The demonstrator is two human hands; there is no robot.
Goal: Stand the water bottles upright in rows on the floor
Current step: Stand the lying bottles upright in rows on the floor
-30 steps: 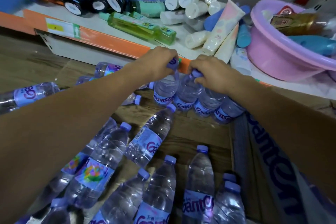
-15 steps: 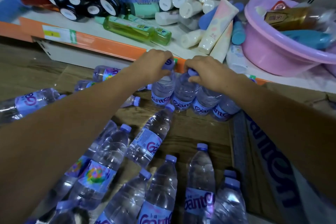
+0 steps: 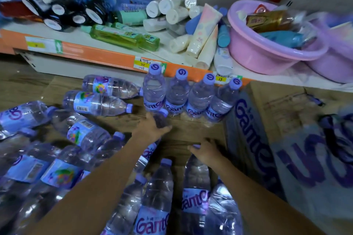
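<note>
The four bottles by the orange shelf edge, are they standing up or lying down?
Standing up. The four bottles sit side by side, purple caps on top and labels low, while other bottles beside them lie flat.

clear bottles (image 3: 176, 91), purple caps (image 3: 181, 73); pink basin (image 3: 254, 53)

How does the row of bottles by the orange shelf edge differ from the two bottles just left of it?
The row of four bottles stands upright, caps up, shoulder to shoulder. The two bottles to the left lie on their sides, caps pointing right toward the row. The row's labels show the brand lettering; theirs show a colourful picture. All are clear with purple caps.
</note>
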